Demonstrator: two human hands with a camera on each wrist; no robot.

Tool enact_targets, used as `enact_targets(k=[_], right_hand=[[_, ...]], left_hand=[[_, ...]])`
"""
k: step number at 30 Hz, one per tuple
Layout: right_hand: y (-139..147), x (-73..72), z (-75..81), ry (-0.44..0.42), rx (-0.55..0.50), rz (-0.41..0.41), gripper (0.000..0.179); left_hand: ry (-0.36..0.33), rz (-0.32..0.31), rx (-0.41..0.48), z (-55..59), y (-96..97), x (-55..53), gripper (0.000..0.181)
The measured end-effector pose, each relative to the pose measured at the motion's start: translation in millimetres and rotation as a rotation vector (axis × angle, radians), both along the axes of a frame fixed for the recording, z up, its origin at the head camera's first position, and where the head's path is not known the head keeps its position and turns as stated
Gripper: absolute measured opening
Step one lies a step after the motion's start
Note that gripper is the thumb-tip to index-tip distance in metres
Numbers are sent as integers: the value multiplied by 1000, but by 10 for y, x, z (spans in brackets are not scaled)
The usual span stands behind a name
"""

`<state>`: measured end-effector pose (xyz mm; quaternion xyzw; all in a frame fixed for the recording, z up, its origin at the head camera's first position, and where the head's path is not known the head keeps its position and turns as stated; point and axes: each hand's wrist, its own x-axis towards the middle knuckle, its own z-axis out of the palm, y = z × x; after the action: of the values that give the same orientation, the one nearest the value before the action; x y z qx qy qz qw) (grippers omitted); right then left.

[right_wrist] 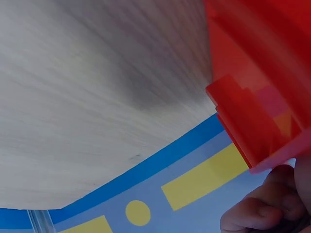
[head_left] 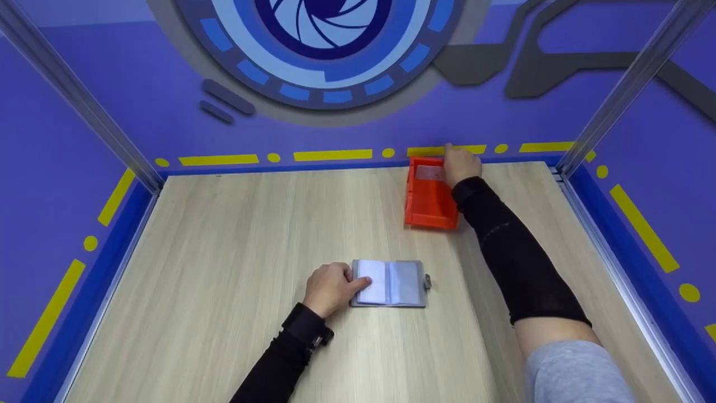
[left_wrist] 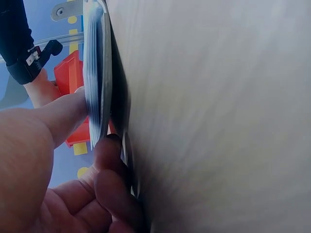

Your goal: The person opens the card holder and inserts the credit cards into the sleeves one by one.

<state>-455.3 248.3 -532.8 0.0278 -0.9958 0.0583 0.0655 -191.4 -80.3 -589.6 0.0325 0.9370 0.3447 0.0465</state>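
Note:
A small grey card holder (head_left: pixel 414 284) lies open on the table, with clear sleeve pages and a snap tab at its right side. My left hand (head_left: pixel 330 286) pinches its left edge. In the left wrist view the thumb presses on the stacked sleeves (left_wrist: pixel 93 73), and curled fingertips (left_wrist: pixel 108 155) are at the cover's underside. Farther back on the right, my right hand (head_left: pixel 462 167) grips the rear right part of a red plastic bin (head_left: pixel 430 200). In the right wrist view its fingers (right_wrist: pixel 262 206) curl beside the bin's rim; the thumb is hidden there.
The light wood table (head_left: pixel 251 252) meets a purple back wall (head_left: pixel 335 134) with yellow marks, just behind the bin. Metal posts (head_left: pixel 621 95) and side walls bound the left and right. A pale label (head_left: pixel 429 172) shows inside the bin.

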Motion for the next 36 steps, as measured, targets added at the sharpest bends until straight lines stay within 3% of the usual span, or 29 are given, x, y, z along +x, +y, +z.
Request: enact_targets(k=[7,17,25,28,36], right_hand=[[29,58,125,32,30,33,19],[157,171,176,48,41,93,16],[193,306,398,36,98,215,18],[221,357,458,14,46,220,19],[180,599,541,-119,-269,175,30]], left_hand=[[3,2,3,-5,29,-5,48],[-16,0,11,-14,64,2,48],[-5,3,-1,38,50,-17,48],[3,-1,-6,24,41,-13,47],[-30,14,-21,20,22,9,45]])
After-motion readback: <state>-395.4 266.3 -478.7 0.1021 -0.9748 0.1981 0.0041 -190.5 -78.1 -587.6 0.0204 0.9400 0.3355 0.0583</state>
